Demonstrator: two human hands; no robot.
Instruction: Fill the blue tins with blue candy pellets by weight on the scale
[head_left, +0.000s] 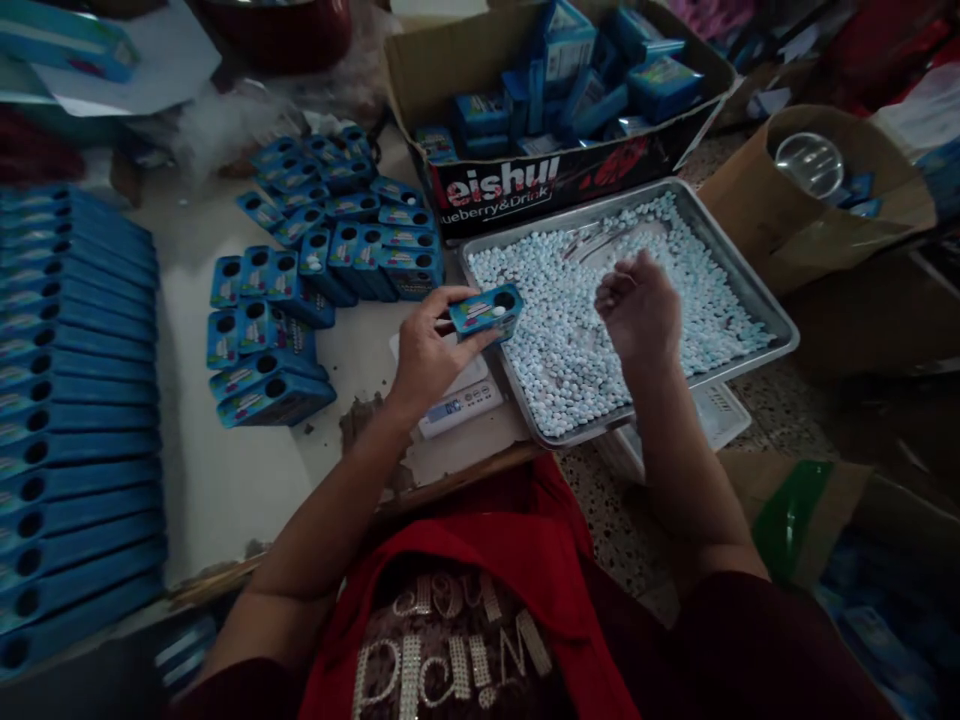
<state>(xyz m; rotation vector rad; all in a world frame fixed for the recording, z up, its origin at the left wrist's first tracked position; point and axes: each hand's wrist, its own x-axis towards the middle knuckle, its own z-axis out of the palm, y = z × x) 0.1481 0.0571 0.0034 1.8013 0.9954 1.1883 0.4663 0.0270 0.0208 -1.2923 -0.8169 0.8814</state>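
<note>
My left hand [442, 345] grips a small blue box [486, 312] with a round dark hole in its top; a white piece lies beside the hole. The box is just over the left edge of a metal tray [784, 340] of small pale blue and white pieces [570, 350]. Above the tray's middle, my right hand [641, 305] has its fingers curled together; what they hold, if anything, is hidden. Under my left hand sits a white scale [469, 405] with a small display.
Long rows of blue boxes [75, 420] line the table's left side. More blue boxes [277, 390] stand beyond my left hand. A carton [495, 185] of blue boxes is behind the tray. Paper bags [750, 190] stand at the right.
</note>
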